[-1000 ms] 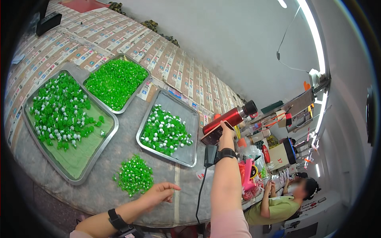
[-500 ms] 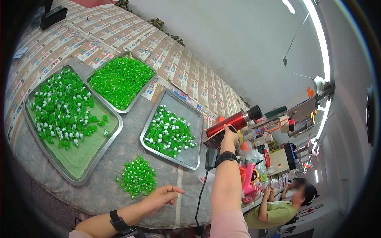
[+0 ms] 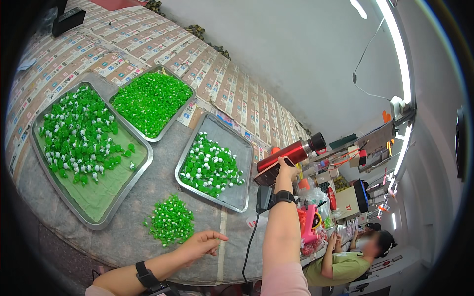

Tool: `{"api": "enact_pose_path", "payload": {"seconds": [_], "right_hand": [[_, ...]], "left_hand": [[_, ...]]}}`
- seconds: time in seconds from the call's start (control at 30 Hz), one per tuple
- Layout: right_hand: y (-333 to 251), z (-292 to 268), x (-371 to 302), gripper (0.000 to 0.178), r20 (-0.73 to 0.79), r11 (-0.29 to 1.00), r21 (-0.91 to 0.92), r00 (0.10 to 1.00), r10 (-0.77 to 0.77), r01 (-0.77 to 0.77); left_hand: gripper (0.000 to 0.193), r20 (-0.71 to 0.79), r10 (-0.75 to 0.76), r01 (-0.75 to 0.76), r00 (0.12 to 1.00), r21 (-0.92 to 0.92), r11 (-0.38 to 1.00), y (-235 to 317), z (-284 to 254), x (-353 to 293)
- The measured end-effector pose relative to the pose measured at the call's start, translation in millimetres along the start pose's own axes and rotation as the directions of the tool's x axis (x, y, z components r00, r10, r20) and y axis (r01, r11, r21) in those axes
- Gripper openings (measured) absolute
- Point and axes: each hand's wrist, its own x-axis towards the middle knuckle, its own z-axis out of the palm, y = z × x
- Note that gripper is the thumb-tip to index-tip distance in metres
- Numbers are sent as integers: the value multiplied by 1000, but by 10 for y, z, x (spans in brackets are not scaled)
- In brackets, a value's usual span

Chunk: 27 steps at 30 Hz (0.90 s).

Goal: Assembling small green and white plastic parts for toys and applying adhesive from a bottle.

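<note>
My right hand [image 3: 288, 170] reaches out to the right side of the table, its fingers closed on a dark, flat, rectangular phone [image 3: 269, 174]. Just beyond it lies a red thermos flask [image 3: 282, 156] with a black cap. My left hand [image 3: 200, 245] hovers by the table's near edge, index finger stretched out and the others loosely curled, holding nothing. Beside it is a loose heap of small green-and-white pieces [image 3: 170, 220]. Behind that heap, a metal tray [image 3: 238, 195] carries green pieces with white balls.
A large metal tray [image 3: 101, 223] of green-and-white pieces stands at left, and another tray [image 3: 185, 104] of small green pieces behind. A black cable [image 3: 250, 241] runs down from my right wrist. Bags, a pink holder [image 3: 309, 224] and a seated person [image 3: 340, 264] are at right.
Both hands stay almost where they were, the right one still at the phone. At far right, the dark hair of a person behind the seated one shows more.
</note>
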Motion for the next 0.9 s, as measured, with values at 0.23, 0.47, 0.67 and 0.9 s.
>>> {"api": "enact_pose_path", "payload": {"seconds": [0.23,0.47,0.67,0.9], "right_hand": [[67,48,110,95,-2,1000,-11,1000,-18,18],[70,44,102,95,-1,999,-36,1000,-22,22],[75,34,123,94,16,998,-46,999,-46,47],[25,-23,44,93,21,998,-44,999,-44,45]], "left_hand": [[24,1,-5,5,1000,7,1000,4,7,-2],[24,-2,-16,16,1000,12,1000,11,7,-2],[24,-6,-19,19,1000,15,1000,13,12,-1],[24,-6,-13,13,1000,12,1000,8,12,-3]]}}
